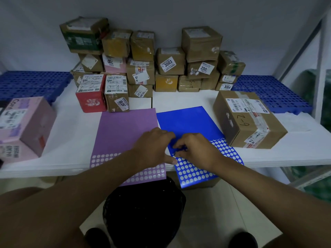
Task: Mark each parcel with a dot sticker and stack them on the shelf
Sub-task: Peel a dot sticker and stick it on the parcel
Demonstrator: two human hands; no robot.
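Floor: pale tiles below; a black mesh bin [143, 212] stands under the tabletop edge.
Tabletop: a white tabletop [71, 140] carries two sticker sheets side by side, and both hang a little over its near edge.
Purple sheet: the purple sheet [123, 129] lies on the left, with dots only in its near rows.
Blue sheet: the blue sheet [189, 120] lies on the right.
Left hand: the left hand [154, 147] presses on the blue sheet's left edge, fingers relaxed.
Right hand: the right hand [195, 149] has its fingers curled, pinching at a dot on the blue sheet.
Parcels near: a brown parcel marked Z-9 [249, 119] is just right of the blue sheet; a pink box [25, 126] stands far left.
Parcels far: a stack of parcels [152, 65] stands against the grey wall.
Sides: blue perforated mats [30, 85] lie at both ends.
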